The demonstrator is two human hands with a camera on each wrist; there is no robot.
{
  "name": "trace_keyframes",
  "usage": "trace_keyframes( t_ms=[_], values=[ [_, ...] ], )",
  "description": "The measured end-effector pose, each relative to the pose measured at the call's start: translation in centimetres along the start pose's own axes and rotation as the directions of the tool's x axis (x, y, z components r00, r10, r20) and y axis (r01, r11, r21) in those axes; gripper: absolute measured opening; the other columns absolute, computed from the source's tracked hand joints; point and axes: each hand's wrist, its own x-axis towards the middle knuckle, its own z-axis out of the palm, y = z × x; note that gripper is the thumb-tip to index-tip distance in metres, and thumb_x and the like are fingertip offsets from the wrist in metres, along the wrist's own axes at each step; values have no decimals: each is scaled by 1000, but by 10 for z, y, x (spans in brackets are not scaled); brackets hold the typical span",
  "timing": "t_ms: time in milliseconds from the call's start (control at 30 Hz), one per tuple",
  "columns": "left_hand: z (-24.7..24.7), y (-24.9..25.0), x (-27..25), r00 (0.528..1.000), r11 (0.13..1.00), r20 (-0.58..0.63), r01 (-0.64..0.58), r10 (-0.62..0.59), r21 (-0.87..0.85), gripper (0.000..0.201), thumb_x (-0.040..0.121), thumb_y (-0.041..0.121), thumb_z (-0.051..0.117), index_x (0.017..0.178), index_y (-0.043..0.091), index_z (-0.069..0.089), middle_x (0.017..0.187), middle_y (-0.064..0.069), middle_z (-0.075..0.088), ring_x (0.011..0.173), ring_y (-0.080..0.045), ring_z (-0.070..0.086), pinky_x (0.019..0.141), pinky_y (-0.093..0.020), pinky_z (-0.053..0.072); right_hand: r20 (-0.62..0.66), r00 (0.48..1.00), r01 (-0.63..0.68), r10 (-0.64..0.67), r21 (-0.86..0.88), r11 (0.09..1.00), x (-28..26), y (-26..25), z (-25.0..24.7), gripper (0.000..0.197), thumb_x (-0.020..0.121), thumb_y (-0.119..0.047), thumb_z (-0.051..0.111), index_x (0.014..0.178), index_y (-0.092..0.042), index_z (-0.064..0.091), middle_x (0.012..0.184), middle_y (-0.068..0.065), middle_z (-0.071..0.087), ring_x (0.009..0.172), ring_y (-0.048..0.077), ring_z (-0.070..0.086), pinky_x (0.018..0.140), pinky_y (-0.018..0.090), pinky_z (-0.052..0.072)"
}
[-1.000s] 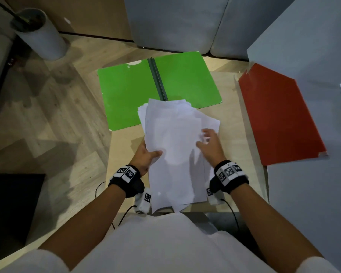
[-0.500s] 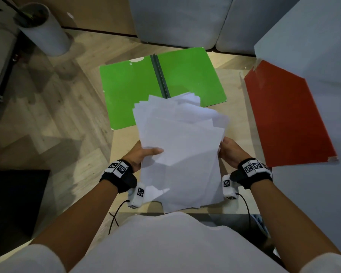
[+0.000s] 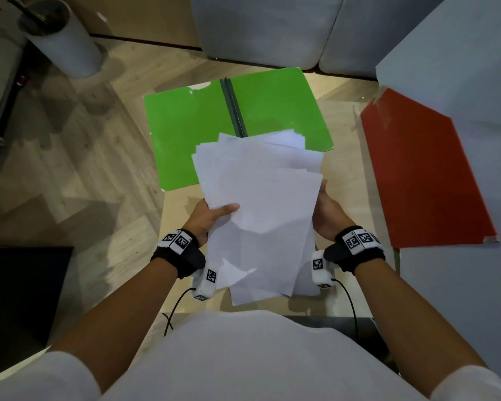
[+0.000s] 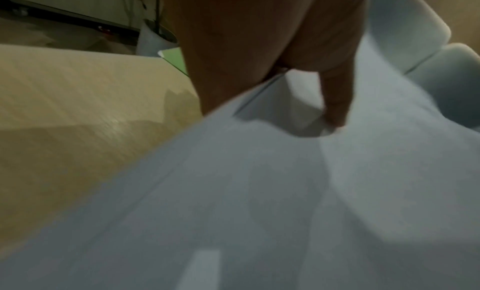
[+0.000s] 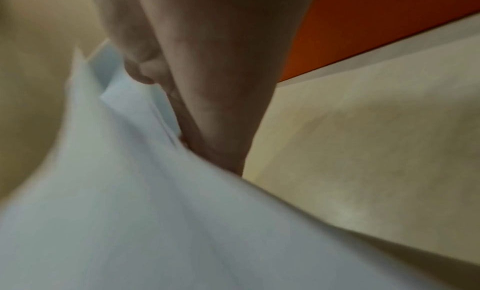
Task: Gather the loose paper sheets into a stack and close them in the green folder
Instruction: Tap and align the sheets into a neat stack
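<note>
1. The left hand (image 3: pixel 207 217) grips the left edge of the stack of white paper sheets (image 3: pixel 261 215), thumb laid across the top sheet and the other fingers hidden beneath.
2. The left wrist view confirms this: the thumb (image 4: pixel 336 101) presses down on the paper (image 4: pixel 259 191), denting it slightly.
3. The right hand (image 3: pixel 327 212) holds the stack's right edge, palm turned inward against the paper; its fingers go under the sheets and are hidden in the head view.
4. In the right wrist view, the fingers (image 5: pixel 207 89) lie along the sheet edges (image 5: pixel 135 171), which fan apart a little where they touch; the picture is blurred.
5. The stack is held between both hands, lifted off the wooden table (image 3: pixel 342 175) and tilted. Its sheets are unevenly aligned, with corners showing at the far end and near the wrists.
6. The green folder (image 3: pixel 191 140) lies open and flat just beyond the hands, dark spine upward. The far end of the stack overlaps its near edge in the head view; whether they touch I cannot tell.
7. A red folder (image 3: pixel 422 175) lies to the right of the right hand, well apart from it.
8. A pale cylindrical bin (image 3: pixel 61 41) stands on the floor far beyond the left hand, to its left.
9. Grey cushions (image 3: pixel 258 27) sit beyond the green folder.
10. Both wrists wear black bands (image 3: pixel 182 253) with printed square markers.
</note>
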Motion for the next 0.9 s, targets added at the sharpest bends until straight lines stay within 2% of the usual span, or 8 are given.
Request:
trace_keyframes(
  t_ms=[100, 200, 267, 367, 533, 667, 733, 900],
  values=[
    [4, -4, 3, 996, 1000, -84, -27, 26, -12, 50, 71, 3, 76, 119, 3, 59, 116, -15, 68, 103, -29, 66, 92, -42, 53, 101, 991, 87, -89, 26, 996, -1, -6, 0, 102, 71, -75, 21, 149, -9, 19, 122, -26, 58, 108, -18, 46, 112, 19, 27],
    [7, 0, 4, 995, 997, -68, -69, 68, -23, 47, 79, 4, 70, 124, 6, 56, 123, -15, 64, 108, -28, 64, 94, -42, 51, 181, 977, 99, -111, 73, 992, 0, 3, -10, 64, 86, -44, 61, 138, -13, 41, 132, 3, 59, 125, 20, 54, 109, 39, 40],
    [12, 3, 4, 996, 996, -24, -83, 83, -21, 53, 80, 0, 68, 129, 6, 51, 126, -14, 62, 110, -28, 63, 94, -40, 52, 180, 973, 175, -148, -146, 974, 2, 10, -8, 74, 69, -20, 81, 132, -11, 45, 133, 10, 58, 124, 26, 55, 103, 43, 45],
    [18, 10, 5, 993, 992, 29, -112, 111, 55, 73, 71, -3, 74, 135, 9, 41, 127, -10, 59, 111, -24, 60, 87, -29, 55, -25, 952, 291, -306, -240, 926, -1, 4, 4, 51, 72, 10, 68, 116, -10, 53, 118, 13, 63, 117, 34, 59, 98, 52, 48],
    [23, 50, 0, 920, 916, -92, -364, 382, 167, 60, 64, 2, 79, 117, -4, 53, 110, -14, 67, 94, -12, 67, 82, -28, 53, -121, 822, 546, -556, -105, 831, -25, -33, 12, 53, 80, 11, 59, 125, -14, 48, 126, 17, 60, 117, 28, 59, 100, 48, 48],
    [41, 83, -13, 794, 829, -237, -539, 560, 150, 39, 71, 0, 76, 105, -8, 61, 103, -15, 69, 86, -10, 63, 81, -31, 55, -247, 683, 682, -687, -120, 721, -49, -61, 17, 35, 85, -4, 67, 106, -29, 53, 70, 3, 49, 62, 13, 47, 64, 29, 44],
    [50, 90, -20, 741, 788, -277, -602, 612, 132, 33, 75, 1, 73, 105, -4, 61, 107, -13, 68, 92, -14, 63, 87, -34, 54, -285, 626, 712, -726, -173, 681, -58, -70, 24, 27, 86, -9, 67, 87, -31, 52, 64, -3, 43, 60, 15, 42, 60, 30, 38],
    [56, 91, -27, 692, 750, -314, -649, 650, 124, 34, 78, 1, 70, 108, 7, 57, 107, -4, 64, 90, -3, 64, 86, -23, 52, -271, 595, 741, -757, -180, 647, -62, -71, 29, 25, 87, -5, 62, 106, 9, 55, 95, 9, 64, 90, 23, 63, 79, 28, 50]
  ],
)
